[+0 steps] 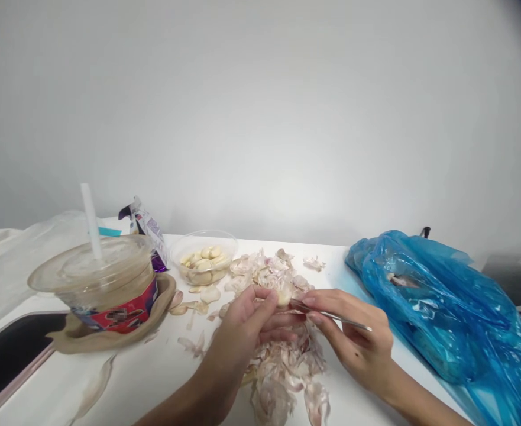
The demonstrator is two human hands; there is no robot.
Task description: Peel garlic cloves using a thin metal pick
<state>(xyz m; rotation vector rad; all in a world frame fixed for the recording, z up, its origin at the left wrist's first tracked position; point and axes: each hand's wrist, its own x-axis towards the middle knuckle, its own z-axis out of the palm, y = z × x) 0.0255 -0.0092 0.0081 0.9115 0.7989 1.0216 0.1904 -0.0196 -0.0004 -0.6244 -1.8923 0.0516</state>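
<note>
My left hand (246, 328) pinches a pale garlic clove (284, 295) between thumb and fingertips above a heap of papery garlic skins (282, 367). My right hand (353, 334) grips a thin metal blade (331, 315), its tip touching the clove. Behind the hands, a clear plastic bowl (204, 258) holds several peeled cloves. More skins (267, 269) lie beside the bowl.
A lidded drink cup with a straw (104, 278) stands at the left on a brown holder. A dark phone or tablet (7, 355) lies at the near left edge. A blue plastic bag (437, 307) fills the right side. A small snack packet (147, 228) stands behind the cup.
</note>
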